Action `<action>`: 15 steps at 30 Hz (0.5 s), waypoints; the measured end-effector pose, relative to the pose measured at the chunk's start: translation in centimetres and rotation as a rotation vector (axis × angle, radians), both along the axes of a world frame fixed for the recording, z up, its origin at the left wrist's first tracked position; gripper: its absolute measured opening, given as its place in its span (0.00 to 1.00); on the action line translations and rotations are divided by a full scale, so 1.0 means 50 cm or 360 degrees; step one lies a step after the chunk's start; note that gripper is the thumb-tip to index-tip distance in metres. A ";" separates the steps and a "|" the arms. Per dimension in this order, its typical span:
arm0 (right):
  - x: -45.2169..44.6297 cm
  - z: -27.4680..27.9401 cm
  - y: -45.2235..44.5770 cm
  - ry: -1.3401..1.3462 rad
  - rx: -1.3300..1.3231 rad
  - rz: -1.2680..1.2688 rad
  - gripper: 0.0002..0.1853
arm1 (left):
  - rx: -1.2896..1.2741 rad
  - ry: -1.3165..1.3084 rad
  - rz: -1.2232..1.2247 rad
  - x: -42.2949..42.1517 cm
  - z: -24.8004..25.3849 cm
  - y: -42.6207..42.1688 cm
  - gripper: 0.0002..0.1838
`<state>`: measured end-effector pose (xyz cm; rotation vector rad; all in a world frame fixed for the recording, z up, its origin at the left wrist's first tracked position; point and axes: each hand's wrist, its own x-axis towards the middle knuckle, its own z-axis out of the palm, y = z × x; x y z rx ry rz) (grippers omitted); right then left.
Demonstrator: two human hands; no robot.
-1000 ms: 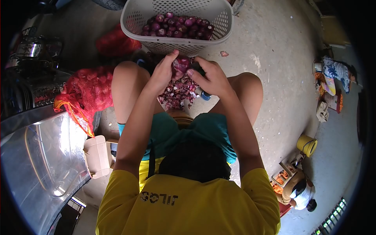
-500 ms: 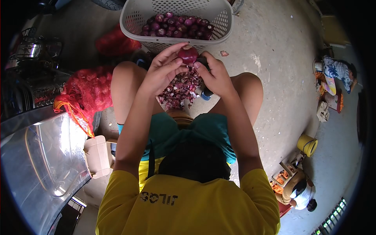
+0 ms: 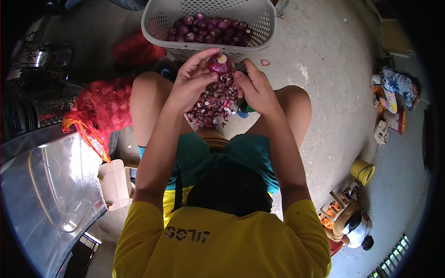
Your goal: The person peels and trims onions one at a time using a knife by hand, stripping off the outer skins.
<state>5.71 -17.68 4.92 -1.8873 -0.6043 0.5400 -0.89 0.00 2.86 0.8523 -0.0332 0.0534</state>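
Observation:
My left hand (image 3: pixel 192 81) is closed around a red onion (image 3: pixel 219 65), its fingers and thumb at the side, a pale cut end showing on top. Just right of the onion, my right hand (image 3: pixel 256 88) has its fingers curled on a dark-handled tool (image 3: pixel 240 68); its blade, if any, I cannot make out. Under both hands, between the knees, lies a heap of onion skins (image 3: pixel 211 104). Past the hands stands a grey perforated basket (image 3: pixel 150 28), partly filled with purple-red peeled onions (image 3: pixel 206 32).
To the left lie a red mesh sack (image 3: pixel 104 104) full of onions and a second red sack (image 3: pixel 136 48). A shiny metal surface (image 3: pixel 51 180) and a cardboard piece (image 3: pixel 115 185) are nearer. At right are a yellow bucket (image 3: pixel 362 172) and another person (image 3: pixel 357 231).
The onion has turned in my left hand, so its pale end now faces up toward me. My right hand has shifted slightly away from it.

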 end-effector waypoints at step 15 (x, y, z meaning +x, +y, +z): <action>0.022 0.011 -0.003 -0.0085 -0.0092 0.0016 0.22 | 0.0119 0.0009 -0.0163 -0.003 -0.004 -0.003 0.26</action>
